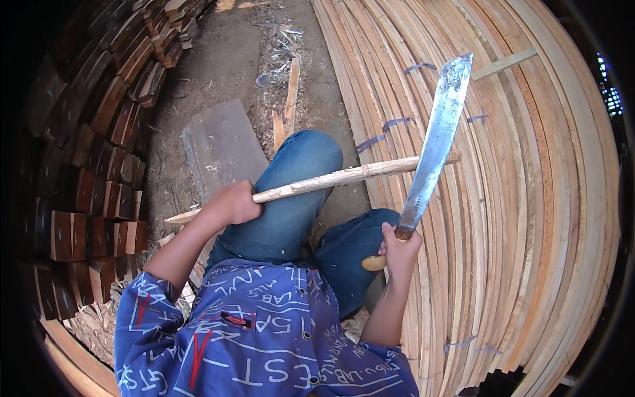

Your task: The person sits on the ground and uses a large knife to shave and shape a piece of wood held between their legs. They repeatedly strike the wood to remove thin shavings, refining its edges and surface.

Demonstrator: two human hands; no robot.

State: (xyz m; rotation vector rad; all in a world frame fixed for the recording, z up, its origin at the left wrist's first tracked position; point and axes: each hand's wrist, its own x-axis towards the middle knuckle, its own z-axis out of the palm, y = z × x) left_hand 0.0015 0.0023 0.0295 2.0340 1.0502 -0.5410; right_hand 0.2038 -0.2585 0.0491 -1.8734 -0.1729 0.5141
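Observation:
My left hand point(237, 204) is closed round a pale wooden stick point(344, 177), which lies slantwise across my raised left thigh. Its pointed end sticks out to the left, past my forearm; the other end reaches over the timber strips on the right. In my right hand point(401, 246) is a machete point(438, 132), gripped by its wooden handle, with the blade pointing up and away from me. The blade passes over the stick near its far right end in this view; whether they touch I cannot tell.
Long bundled timber strips point(522, 218), tied with dark bands, fill the right side. Stacked cut boards point(99, 231) rise along the left. A flat grey board point(225, 142) lies on the dirt ground ahead, beside narrow wood offcuts point(292, 92) and scattered shavings point(278, 43).

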